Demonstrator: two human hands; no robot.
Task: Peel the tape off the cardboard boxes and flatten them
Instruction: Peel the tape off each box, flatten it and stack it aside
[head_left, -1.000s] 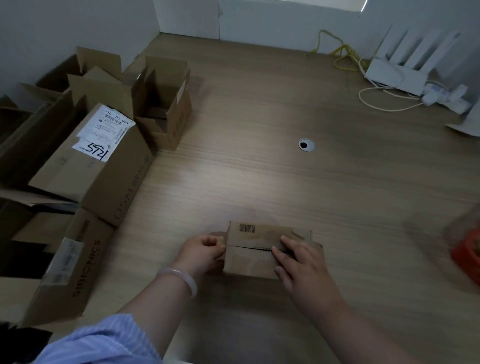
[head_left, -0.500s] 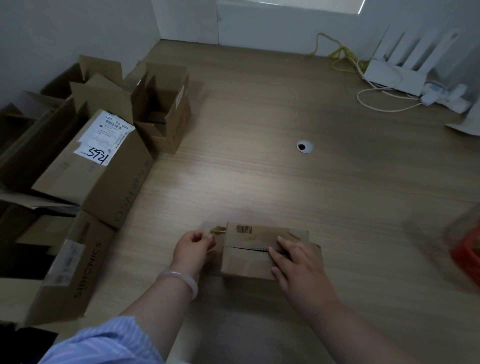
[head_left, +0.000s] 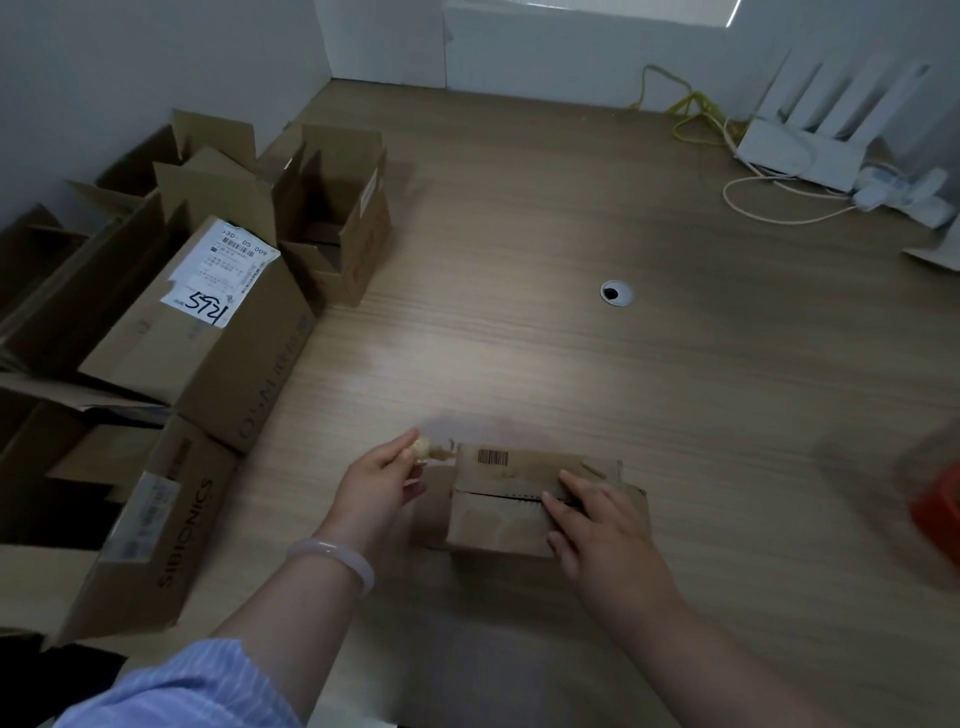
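A: Where does the small box (head_left: 498, 525) lie?
B: Under the right hand (head_left: 602, 525), whose straight fingers (head_left: 571, 483) press its top; its long axis runs left-right.
A: And the tape (head_left: 428, 451)?
B: Off its far-left corner, pinched by the left hand (head_left: 379, 483).

Boxes (head_left: 208, 338) crowding left; open tabletop (head_left: 545, 218) beyond.

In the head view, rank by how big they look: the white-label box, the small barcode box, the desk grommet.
Largest: white-label box.
Then small barcode box, despite being nearer the camera.
Smallest: desk grommet.
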